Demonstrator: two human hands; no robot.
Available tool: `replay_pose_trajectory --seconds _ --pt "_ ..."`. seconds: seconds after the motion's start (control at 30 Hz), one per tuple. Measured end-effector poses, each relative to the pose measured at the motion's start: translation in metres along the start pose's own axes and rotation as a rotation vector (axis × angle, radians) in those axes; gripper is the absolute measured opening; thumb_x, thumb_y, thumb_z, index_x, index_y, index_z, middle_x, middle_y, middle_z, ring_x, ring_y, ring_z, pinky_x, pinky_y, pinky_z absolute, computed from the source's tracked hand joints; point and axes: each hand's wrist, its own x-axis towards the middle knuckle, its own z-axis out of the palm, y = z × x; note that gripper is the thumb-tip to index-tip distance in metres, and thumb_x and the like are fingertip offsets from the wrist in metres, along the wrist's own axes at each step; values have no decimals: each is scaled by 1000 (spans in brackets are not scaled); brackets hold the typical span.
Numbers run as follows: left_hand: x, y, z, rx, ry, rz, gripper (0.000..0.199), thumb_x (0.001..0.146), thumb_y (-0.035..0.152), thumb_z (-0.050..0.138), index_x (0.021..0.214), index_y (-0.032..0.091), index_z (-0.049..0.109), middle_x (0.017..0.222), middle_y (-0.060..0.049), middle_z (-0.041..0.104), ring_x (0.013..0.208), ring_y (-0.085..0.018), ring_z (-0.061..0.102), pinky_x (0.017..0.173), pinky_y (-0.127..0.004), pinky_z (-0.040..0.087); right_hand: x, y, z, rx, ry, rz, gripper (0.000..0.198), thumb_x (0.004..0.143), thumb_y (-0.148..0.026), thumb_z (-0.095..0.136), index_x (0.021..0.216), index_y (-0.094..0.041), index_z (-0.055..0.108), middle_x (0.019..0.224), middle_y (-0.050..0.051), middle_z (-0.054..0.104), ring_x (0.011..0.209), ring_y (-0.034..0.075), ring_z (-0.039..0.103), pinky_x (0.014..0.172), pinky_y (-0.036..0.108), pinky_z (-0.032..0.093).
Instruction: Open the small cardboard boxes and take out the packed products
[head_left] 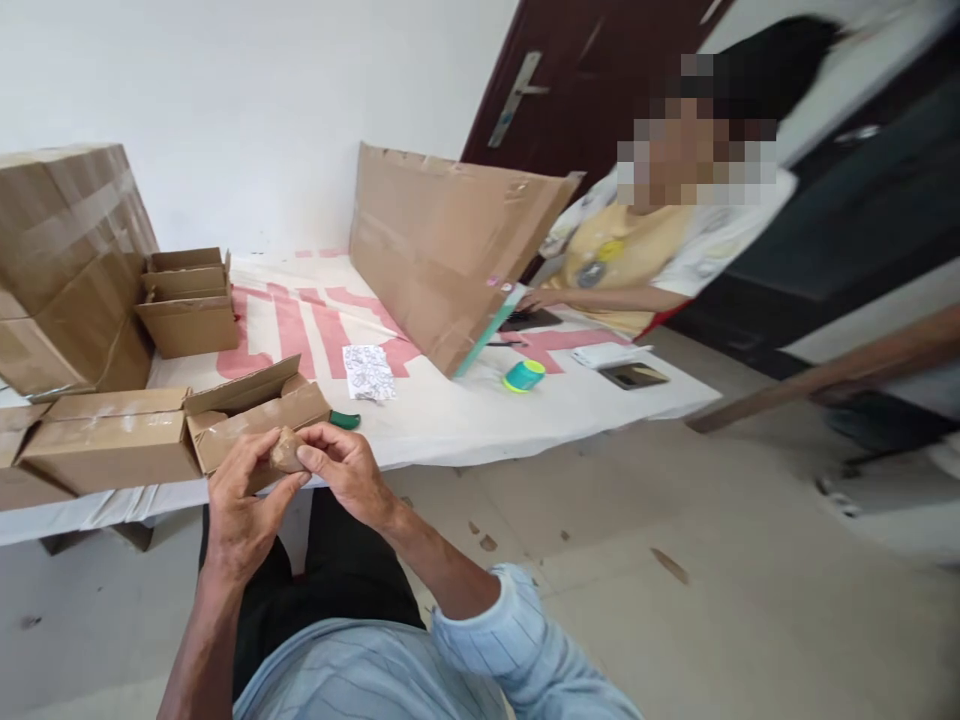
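Observation:
Both my hands hold a small brown lump (286, 452), perhaps a wad of packing tape, in front of the table's near edge. My left hand (241, 500) grips it between thumb and fingers from the left. From the right, my right hand (346, 470) pinches it with thumb and forefinger. Just behind my hands stands a small cardboard box (259, 420) with its flap raised. A green handle-like object (345, 421) pokes out beside that box; the rest of it is hidden.
Closed cardboard boxes (112, 445) line the table's left front, with a small open carton (191, 325) and a large taped box (60, 260) behind. A big cardboard sheet (450, 245) stands upright mid-table. A teal tape roll (523, 376), patterned paper (368, 373) and a phone (634, 375) lie nearby. Another person (637, 250) sits beyond.

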Motion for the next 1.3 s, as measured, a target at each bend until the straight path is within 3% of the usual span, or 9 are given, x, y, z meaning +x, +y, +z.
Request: replay_pose_trajectory --seconds 0.1,0.2,0.33,0.43,0.53,0.63,0.83,1.03,1.3 --pt "-3 -7 6 -89 -120 -87 63 82 40 91 139 26 70 117 -9 77 101 -24 75 89 -37 65 2 6 -13 -30 7 -7 50 82 -68 80 95 -20 76 84 3 76 70 16 66 70 32 61" --pt "-4 -8 7 -123 -164 -120 69 88 40 86 151 29 61 123 -9 76 93 -20 75 84 -35 66 9 17 -49 -115 149 -68 48 85 -66 77 99 -19 76 89 4 77 71 16 65 68 30 59" --pt "0 -3 -8 -54 -72 -7 34 92 31 81 126 27 77 108 -6 77 78 -15 70 70 -25 61 25 35 -136 -363 483 -106 56 83 -67 70 104 -15 75 97 9 78 79 18 66 69 30 56" --pt "4 -3 -26 47 9 29 17 92 29 80 109 25 80 96 -3 75 75 -14 67 65 -23 56 35 43 -212 -610 721 36 59 79 -68 64 96 -12 73 94 12 78 81 21 65 71 31 53" --pt "5 -6 -38 109 69 14 14 92 30 80 105 25 81 97 -2 76 72 -13 66 65 -24 54 41 47 -271 -696 819 106 48 81 -58 61 86 -12 72 89 15 78 82 23 64 75 33 51" --pt "7 -8 -43 136 98 -7 13 91 32 79 102 25 81 96 -1 76 73 -14 67 66 -25 55 46 50 -306 -781 869 182 37 82 -47 61 80 -12 72 89 16 79 84 24 64 77 32 48" --pt "8 -13 -49 194 117 -24 13 91 33 80 101 24 82 95 -1 76 74 -15 68 65 -25 55 58 63 -334 -951 884 325 29 84 -35 61 84 -13 80 94 15 81 87 25 66 74 31 43" --pt "1 -15 -59 262 127 -39 12 93 29 77 102 22 81 98 -2 77 72 -12 67 64 -24 56 46 66 -332 -1098 846 383 33 83 -34 58 86 -12 83 92 17 79 89 30 66 75 35 44" --pt "-9 -26 -74 273 202 -173 21 90 33 76 106 20 80 101 -5 77 81 -16 72 69 -27 62 51 61 -307 -1196 828 196 39 87 -29 47 99 -11 79 104 20 72 99 32 64 92 44 51"
